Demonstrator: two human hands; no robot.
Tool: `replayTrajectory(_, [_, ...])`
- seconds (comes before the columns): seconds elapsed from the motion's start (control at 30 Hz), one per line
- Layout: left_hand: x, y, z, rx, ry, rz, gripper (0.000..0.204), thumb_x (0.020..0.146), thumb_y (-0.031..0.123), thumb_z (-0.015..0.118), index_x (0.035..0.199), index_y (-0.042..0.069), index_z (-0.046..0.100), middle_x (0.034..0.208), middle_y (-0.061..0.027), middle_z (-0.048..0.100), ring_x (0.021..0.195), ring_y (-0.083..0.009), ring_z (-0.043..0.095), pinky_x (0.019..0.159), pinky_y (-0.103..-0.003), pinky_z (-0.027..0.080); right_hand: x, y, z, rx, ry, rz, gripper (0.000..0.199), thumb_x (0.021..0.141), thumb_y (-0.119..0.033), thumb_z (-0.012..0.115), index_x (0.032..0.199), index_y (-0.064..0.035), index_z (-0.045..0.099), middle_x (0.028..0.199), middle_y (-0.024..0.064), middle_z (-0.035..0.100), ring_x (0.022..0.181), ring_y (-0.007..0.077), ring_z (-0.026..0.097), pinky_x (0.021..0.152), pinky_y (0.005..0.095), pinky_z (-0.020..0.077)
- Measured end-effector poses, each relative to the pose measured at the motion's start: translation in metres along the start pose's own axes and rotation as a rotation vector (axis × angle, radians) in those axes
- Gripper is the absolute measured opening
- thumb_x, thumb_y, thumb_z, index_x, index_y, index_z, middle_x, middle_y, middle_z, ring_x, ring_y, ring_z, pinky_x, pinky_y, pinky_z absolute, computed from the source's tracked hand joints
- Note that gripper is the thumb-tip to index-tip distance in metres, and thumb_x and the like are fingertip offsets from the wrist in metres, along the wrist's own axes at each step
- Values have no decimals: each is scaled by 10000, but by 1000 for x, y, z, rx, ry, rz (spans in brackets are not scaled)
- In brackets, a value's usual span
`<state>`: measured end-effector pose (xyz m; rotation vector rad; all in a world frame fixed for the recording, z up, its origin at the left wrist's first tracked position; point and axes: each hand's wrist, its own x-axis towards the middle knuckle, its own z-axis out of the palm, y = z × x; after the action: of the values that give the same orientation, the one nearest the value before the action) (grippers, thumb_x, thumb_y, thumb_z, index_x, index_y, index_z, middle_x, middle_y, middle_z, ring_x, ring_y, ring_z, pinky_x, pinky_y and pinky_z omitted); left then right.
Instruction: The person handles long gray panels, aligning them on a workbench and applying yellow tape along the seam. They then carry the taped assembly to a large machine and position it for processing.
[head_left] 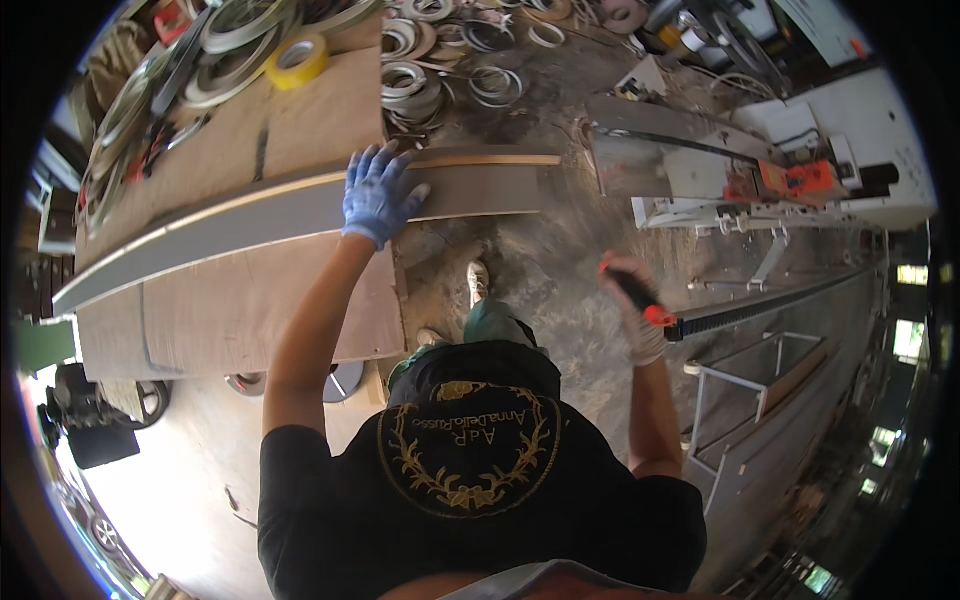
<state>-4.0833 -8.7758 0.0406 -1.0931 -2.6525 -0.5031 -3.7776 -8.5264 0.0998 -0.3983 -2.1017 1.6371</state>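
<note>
A long grey board [480,192] with light-coloured edges lies across the brown worktable and juts past its right side. My left hand [378,200], in a blue glove, presses flat on the board with the fingers spread. Out to the right, away from the board, my right hand [643,335] wears a pale glove and is smeared by motion. It is closed round a red-and-black handled tool [636,290], whose exact kind I cannot make out.
A yellow tape roll [298,62] and coils of banding [240,28] lie on the worktable [235,310]. More coils [412,95] sit on the floor beyond. At right stand a machine with an orange part [800,180] and a metal frame [735,390].
</note>
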Motion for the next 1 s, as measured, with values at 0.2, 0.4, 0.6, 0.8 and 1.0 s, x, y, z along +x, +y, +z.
replayTrajectory(0.2, [69,34,39,-16,-297,90,600,799,553,561,1257,169,509,1251,-135,523,1203,-317,444,1029,-408,322,-79,68,37,317,-371,172,369,796,-53,635,1145,-100,523,1231,106,482,1145,217,462,983,342,369])
replayTrajectory(0.4, [105,52,20,-13,-527,-82,541,793,476,600,1232,172,518,1149,-126,592,1067,-311,557,933,-405,423,-28,57,-19,345,-668,449,611,764,-247,673,1315,-163,423,1446,143,270,1377,296,185,1111,379,131])
replayTrajectory(0.6, [118,44,24,-113,-543,-92,493,728,469,674,1091,145,597,1093,-122,604,1053,-295,549,937,-416,407,16,69,-53,531,-722,480,609,806,-432,591,1280,-79,445,1350,99,352,1254,210,341,1065,347,231])
replayTrajectory(0.8, [127,66,32,39,-307,179,520,711,449,698,1126,157,590,1073,-111,602,1027,-305,544,936,-423,396,25,56,-59,624,-771,548,541,806,-345,595,1252,-64,473,1401,102,335,1278,219,307,992,332,335])
replayTrajectory(1.0, [138,93,55,-126,-451,75,537,712,402,717,1163,145,581,1022,-112,630,916,-296,603,816,-389,481,35,45,-64,527,-578,711,499,735,-77,618,1209,-23,474,1216,92,463,989,141,520,850,272,433])
